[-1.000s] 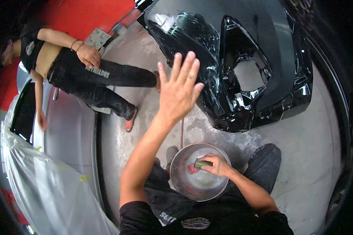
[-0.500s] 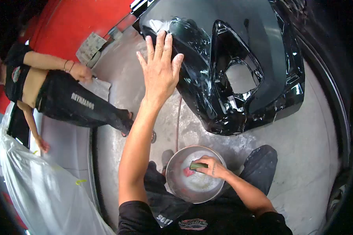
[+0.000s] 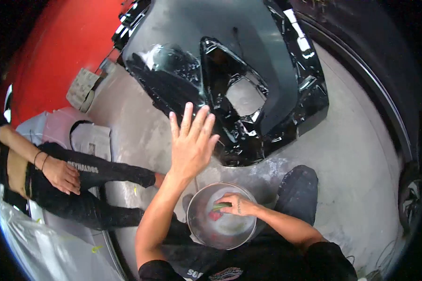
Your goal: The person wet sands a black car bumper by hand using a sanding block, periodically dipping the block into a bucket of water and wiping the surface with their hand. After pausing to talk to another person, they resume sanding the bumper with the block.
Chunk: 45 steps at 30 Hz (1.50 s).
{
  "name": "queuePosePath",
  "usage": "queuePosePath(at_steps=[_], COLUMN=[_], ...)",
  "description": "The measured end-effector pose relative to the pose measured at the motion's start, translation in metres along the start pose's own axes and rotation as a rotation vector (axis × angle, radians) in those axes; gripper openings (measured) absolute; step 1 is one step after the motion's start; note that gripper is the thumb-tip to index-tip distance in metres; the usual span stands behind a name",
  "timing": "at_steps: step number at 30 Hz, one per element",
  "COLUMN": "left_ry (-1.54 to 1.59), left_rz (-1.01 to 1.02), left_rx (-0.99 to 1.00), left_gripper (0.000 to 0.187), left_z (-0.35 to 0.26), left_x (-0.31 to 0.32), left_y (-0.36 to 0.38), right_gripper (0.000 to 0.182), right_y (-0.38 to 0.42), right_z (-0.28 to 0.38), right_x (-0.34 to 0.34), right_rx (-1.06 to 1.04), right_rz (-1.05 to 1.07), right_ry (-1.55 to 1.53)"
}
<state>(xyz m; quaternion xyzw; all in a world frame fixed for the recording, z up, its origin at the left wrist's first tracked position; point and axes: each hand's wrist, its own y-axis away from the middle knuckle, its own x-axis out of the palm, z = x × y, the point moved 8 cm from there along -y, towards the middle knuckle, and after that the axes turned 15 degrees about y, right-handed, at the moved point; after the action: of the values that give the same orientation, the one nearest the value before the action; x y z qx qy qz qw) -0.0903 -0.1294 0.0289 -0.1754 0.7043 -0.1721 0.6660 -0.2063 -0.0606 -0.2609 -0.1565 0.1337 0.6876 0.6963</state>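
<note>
My left hand [image 3: 191,145] is open, fingers spread, and overlaps the near left edge of a glossy black car bumper [image 3: 173,89]. Wet, dark streaks cover that side of the bumper, around a cut-out opening. Lower down, my right hand [image 3: 237,204] pinches a green scuff pad [image 3: 222,205] inside a metal bucket [image 3: 192,196]. Whitish, cloudy water lies in the bucket, and a small red piece [image 3: 215,215] shows just below the pad.
A co-worker [image 3: 56,173] in dark clothes stands at the left, beside a car part under clear plastic sheeting [image 3: 47,253]. A red car panel [image 3: 61,51] is behind them. To the right runs a dark car body [image 3: 370,47]. Grey concrete floor [image 3: 356,164] lies between.
The view has shifted, with the bumper now further left. My left hand has come down along the bumper toward its near edge. The co-worker has turned and stepped closer.
</note>
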Motion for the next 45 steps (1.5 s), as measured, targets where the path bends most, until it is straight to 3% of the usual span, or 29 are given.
queuePosePath(at_steps=[5, 7, 10, 16, 18, 20, 24, 26, 28, 30, 32, 33, 34, 35, 36, 37, 39, 41, 44, 45], left_ry=[-0.006, 0.075, 0.130, 0.217, 0.203, 0.135, 0.275, 0.309, 0.339, 0.436, 0.343, 0.482, 0.624, 0.628, 0.941, 1.260, 1.254, 1.271, 1.375, 1.463], left_rz=[-0.171, -0.206, -0.213, -0.250, -0.259, -0.133, -0.064, -0.176, -0.317, -0.524, -0.593, -0.681, -0.767, -0.769, -0.756, -0.728, -0.679, -0.600, -0.613, -0.613], left_rx=[0.017, 0.010, 0.016, -0.031, -0.024, 0.011, 0.049, 0.055, -0.050, -0.279, -0.358, -0.494, -0.633, -0.645, -0.824, -0.998, -1.012, -1.022, -0.975, -0.926], left_gripper=[0.055, 0.058, 0.061, 0.070, 0.070, 0.068, 0.054, 0.045, 0.044, 0.040, 0.043, 0.047, 0.051, 0.051, 0.055, 0.059, 0.062, 0.076, 0.081, 0.092], left_z=[-0.004, -0.009, -0.024, -0.029, -0.032, -0.044, -0.054, -0.053, -0.040, -0.010, 0.004, 0.023, 0.040, 0.041, 0.051, 0.053, 0.045, 0.034, 0.027, 0.022], left_x=[-0.021, -0.020, -0.011, 0.009, 0.009, 0.017, 0.020, 0.009, -0.009, -0.013, -0.001, 0.014, 0.027, 0.034, 0.058, 0.086, 0.108, 0.127, 0.162, 0.171], left_y=[-0.044, -0.062, -0.088, -0.122, -0.123, -0.121, -0.095, -0.070, -0.037, 0.013, 0.062, 0.092, 0.119, 0.133, 0.151, 0.166, 0.184, 0.184, 0.176, 0.168], right_gripper=[0.043, 0.043, 0.042, 0.041, 0.043, 0.044, 0.045, 0.045, 0.046, 0.046, 0.047, 0.047, 0.050, 0.052, 0.052, 0.052, 0.048, 0.045, 0.043, 0.044], right_y=[0.001, 0.003, 0.001, 0.005, 0.005, 0.004, 0.002, 0.001, 0.001, -0.001, -0.003, -0.006, -0.011, -0.010, -0.002, 0.007, 0.028, 0.055, 0.092, 0.102], right_z=[0.002, 0.009, 0.006, 0.004, 0.003, 0.000, 0.003, -0.001, -0.006, -0.009, -0.020, -0.025, -0.038, -0.047, -0.045, -0.031, -0.002, 0.023, 0.093, 0.125], right_x=[-0.001, -0.006, -0.004, -0.003, -0.001, 0.000, -0.003, -0.002, -0.005, -0.004, 0.004, 0.006, 0.012, 0.017, 0.012, -0.009, -0.054, -0.111, -0.240, -0.276], right_rx=[-0.012, -0.097, -0.010, -0.084, -0.069, -0.015, -0.043, -0.066, -0.015, 0.040, 0.222, 0.222, 0.247, 0.276, 0.289, 0.276, 0.156, 0.189, -0.064, -0.117], right_rz=[-0.063, -0.127, -0.037, -0.123, -0.107, -0.082, -0.075, -0.128, -0.158, -0.184, -0.118, -0.112, -0.114, -0.114, -0.106, -0.128, -0.226, -0.316, -0.819, -0.944], right_ry=[0.021, 0.049, 0.049, 0.103, 0.093, 0.080, 0.050, 0.084, -0.032, -0.148, 0.156, 0.156, -0.059, -0.271, -0.269, -0.401, -0.516, -0.558, 0.096, 0.278])
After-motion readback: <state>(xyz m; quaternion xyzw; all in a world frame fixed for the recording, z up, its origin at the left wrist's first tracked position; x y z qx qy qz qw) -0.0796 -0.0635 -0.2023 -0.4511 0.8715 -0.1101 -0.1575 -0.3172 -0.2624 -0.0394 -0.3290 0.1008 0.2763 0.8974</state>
